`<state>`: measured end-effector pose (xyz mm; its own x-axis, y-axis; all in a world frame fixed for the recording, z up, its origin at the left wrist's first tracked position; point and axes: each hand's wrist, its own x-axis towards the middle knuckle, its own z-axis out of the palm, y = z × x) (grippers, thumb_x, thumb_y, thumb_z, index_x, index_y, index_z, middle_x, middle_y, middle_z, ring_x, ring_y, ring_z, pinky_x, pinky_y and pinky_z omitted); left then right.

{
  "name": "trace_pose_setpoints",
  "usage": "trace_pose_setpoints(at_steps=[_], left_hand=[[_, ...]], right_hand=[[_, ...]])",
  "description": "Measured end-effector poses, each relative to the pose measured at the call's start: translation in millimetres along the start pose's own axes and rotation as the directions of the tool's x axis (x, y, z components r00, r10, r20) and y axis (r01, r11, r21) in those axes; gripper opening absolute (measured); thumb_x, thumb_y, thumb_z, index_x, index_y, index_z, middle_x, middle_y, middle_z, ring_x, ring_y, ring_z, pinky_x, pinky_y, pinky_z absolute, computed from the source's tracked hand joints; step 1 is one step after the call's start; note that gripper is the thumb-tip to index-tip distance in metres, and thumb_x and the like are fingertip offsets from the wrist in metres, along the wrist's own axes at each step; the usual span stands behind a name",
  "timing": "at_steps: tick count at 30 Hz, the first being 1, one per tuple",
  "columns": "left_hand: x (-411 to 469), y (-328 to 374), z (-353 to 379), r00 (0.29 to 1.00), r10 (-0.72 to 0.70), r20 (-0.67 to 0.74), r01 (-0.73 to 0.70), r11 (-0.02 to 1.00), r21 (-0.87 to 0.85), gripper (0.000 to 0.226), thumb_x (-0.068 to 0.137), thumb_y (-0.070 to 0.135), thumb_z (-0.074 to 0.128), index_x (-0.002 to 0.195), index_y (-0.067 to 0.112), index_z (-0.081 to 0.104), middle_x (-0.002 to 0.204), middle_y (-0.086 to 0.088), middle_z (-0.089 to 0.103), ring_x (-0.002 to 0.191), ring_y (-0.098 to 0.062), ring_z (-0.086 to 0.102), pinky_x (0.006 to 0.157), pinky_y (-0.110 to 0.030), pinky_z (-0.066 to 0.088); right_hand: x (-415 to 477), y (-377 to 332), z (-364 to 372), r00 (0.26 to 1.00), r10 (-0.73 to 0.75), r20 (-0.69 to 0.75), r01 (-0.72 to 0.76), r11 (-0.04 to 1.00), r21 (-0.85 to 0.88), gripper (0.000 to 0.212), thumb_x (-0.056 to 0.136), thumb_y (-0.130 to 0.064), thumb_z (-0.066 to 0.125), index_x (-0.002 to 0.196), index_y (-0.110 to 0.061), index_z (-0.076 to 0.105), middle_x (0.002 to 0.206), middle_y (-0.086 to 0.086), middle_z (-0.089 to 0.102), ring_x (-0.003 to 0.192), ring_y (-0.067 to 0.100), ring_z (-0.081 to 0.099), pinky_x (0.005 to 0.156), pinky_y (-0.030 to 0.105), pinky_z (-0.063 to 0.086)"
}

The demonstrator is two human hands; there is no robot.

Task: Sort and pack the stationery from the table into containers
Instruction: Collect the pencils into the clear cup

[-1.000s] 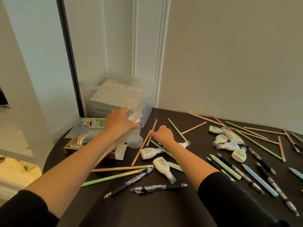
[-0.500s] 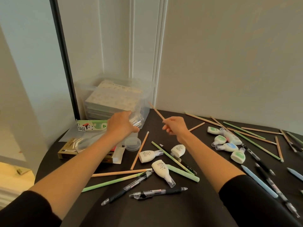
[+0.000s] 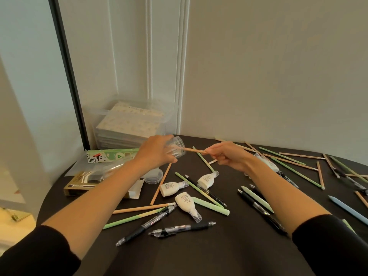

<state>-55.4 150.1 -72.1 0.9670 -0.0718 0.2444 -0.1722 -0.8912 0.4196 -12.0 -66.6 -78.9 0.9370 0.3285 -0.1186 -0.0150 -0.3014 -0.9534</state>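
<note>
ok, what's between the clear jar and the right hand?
Head view: a tan pencil, pinched by the right hand, its far end at the mouth of the clear jar the left hand grips.

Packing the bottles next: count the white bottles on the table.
3, between the forearms: left bottle, upper bottle, nearest bottle. More may hide behind the right forearm.

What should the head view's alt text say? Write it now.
The left hand holds a clear plastic jar tilted sideways while the right hand pinches a tan pencil with its end at the jar's mouth. Other pencils, pens and white bottles lie scattered on the dark table.
</note>
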Motion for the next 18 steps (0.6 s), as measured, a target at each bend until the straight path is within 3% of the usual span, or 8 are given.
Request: trace_pose_setpoints(at_steps=[2,4,7,10,12,14,16,18], left_hand=[[-3.4,4.4,-2.1,0.998,0.049,0.051,-0.054,0.993,0.1,0.071,0.076,0.032,0.074,0.138,0.018,0.041,0.127,-0.008,0.055,0.115,-0.024,0.051,0.092,-0.033,0.04],[-4.8,7.3,-3.4,0.997,0.057,0.05,-0.064,0.989,0.137,0.07,0.077,0.034,0.073,0.138,0.019,0.041,0.126,-0.007,0.055,0.115,-0.024,0.05,0.092,-0.034,0.04],[-3.6,5.7,-5.1,0.999,0.0,-0.033,0.002,0.998,0.056,0.065,0.074,0.032,0.075,0.131,0.017,0.049,0.12,-0.009,0.06,0.108,-0.026,0.055,0.089,-0.036,0.045],[0.1,-4.9,-7.7,0.991,-0.077,-0.113,0.081,0.996,0.029,0.059,0.07,0.033,0.078,0.122,0.017,0.055,0.112,-0.009,0.064,0.101,-0.026,0.059,0.083,-0.036,0.049],[0.7,-13.1,-8.1,0.986,-0.096,-0.133,0.106,0.992,0.066,0.062,0.07,0.034,0.077,0.125,0.016,0.053,0.114,-0.01,0.063,0.104,-0.027,0.058,0.082,-0.036,0.046],[0.9,-21.1,-7.7,0.984,-0.108,-0.139,0.123,0.987,0.107,0.063,0.073,0.035,0.075,0.127,0.015,0.051,0.117,-0.011,0.061,0.108,-0.028,0.056,0.084,-0.036,0.044],[1.0,-26.6,-6.6,0.982,-0.118,-0.15,0.137,0.983,0.125,0.057,0.074,0.035,0.074,0.122,0.014,0.053,0.115,-0.01,0.062,0.106,-0.028,0.056,0.083,-0.036,0.044],[1.9,-33.4,-5.8,0.978,-0.135,-0.158,0.155,0.981,0.121,0.049,0.074,0.035,0.074,0.113,0.012,0.055,0.11,-0.008,0.063,0.101,-0.027,0.057,0.079,-0.036,0.043]], right_hand=[[5.8,-9.5,15.0,0.991,-0.026,-0.128,0.032,0.998,0.048,0.011,0.089,-0.005,0.056,0.089,-0.006,0.067,0.072,0.002,0.053,0.058,0.005,0.041,0.048,0.012,0.039],[12.3,-15.3,34.1,0.958,-0.023,-0.286,0.108,0.952,0.286,0.006,0.086,0.002,0.058,0.085,-0.002,0.061,0.081,0.008,0.057,0.069,0.01,0.055,0.062,0.016,0.052],[19.0,-21.0,64.7,0.944,-0.018,-0.329,0.184,0.857,0.482,0.012,0.09,0.008,0.049,0.1,0.004,0.056,0.084,0.014,0.06,0.074,0.017,0.062,0.072,0.022,0.054],[21.4,-25.8,91.2,0.953,-0.006,-0.302,0.14,0.896,0.422,0.026,0.093,-0.004,0.046,0.112,0.008,0.059,0.102,0.02,0.065,0.081,0.015,0.059,0.082,0.025,0.05],[22.0,-25.5,102.7,0.976,-0.019,-0.218,0.093,0.937,0.337,0.036,0.097,-0.021,0.04,0.119,0.002,0.058,0.116,0.014,0.063,0.096,0.014,0.054,0.094,0.034,0.043],[27.7,-21.9,104.9,0.983,-0.012,-0.181,0.074,0.937,0.34,0.039,0.099,-0.027,0.034,0.121,-0.004,0.056,0.115,0.008,0.062,0.105,0.014,0.05,0.1,0.039,0.037],[37.8,-14.3,99.4,0.966,0.052,-0.251,0.037,0.941,0.337,0.039,0.099,-0.026,0.034,0.115,-0.003,0.061,0.106,0.006,0.061,0.1,0.015,0.052,0.093,0.035,0.041],[50.9,-2.8,97.9,0.924,0.131,-0.36,-0.088,0.987,0.134,0.034,0.097,-0.024,0.041,0.111,-0.001,0.062,0.089,0.005,0.062,0.079,0.013,0.055,0.079,0.029,0.045]])
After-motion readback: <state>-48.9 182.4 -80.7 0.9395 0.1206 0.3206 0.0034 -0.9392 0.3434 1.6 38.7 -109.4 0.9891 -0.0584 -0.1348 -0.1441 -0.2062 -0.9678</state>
